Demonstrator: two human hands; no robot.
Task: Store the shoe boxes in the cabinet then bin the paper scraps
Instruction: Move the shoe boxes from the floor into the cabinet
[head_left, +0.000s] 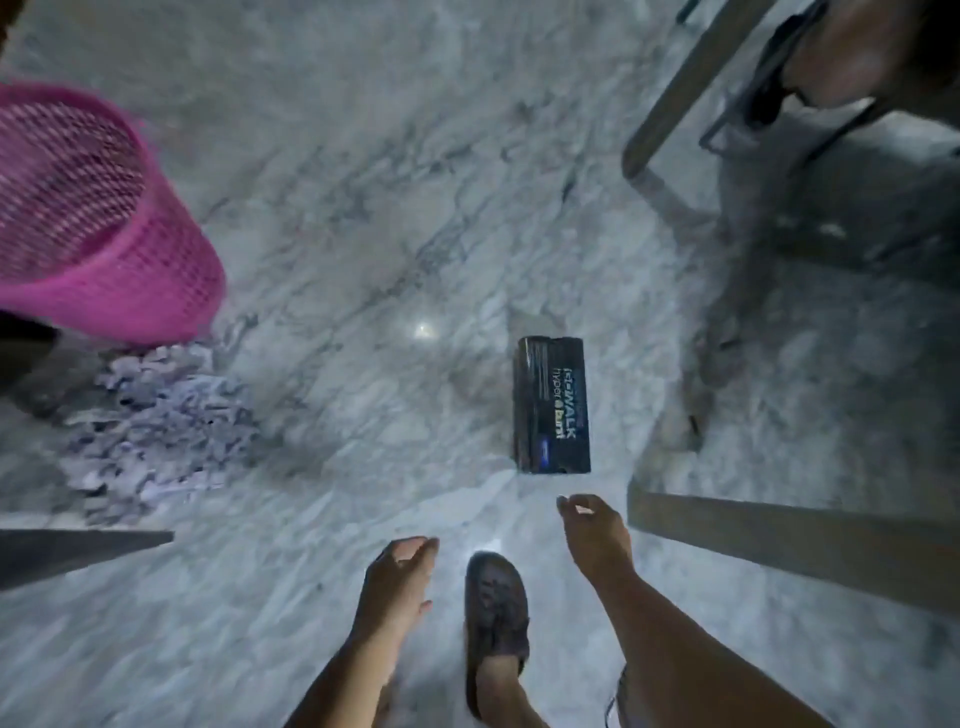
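A dark shoe box (551, 405) with pale lettering lies on the marble floor, right of centre. My right hand (592, 535) hovers just below its near end, fingers loosely curled, holding nothing. My left hand (397, 582) hangs lower and to the left, fingers apart and empty. A heap of pale paper scraps (156, 421) lies on the floor at the left. Behind the heap stands a pink mesh bin (98, 218), tilted in this view.
My foot in a dark shoe (493, 623) stands between my hands. Wooden furniture legs (680, 88) rise at the upper right, and a wooden board edge (779, 540) runs along the right. A dark panel edge (78, 545) juts in at the left.
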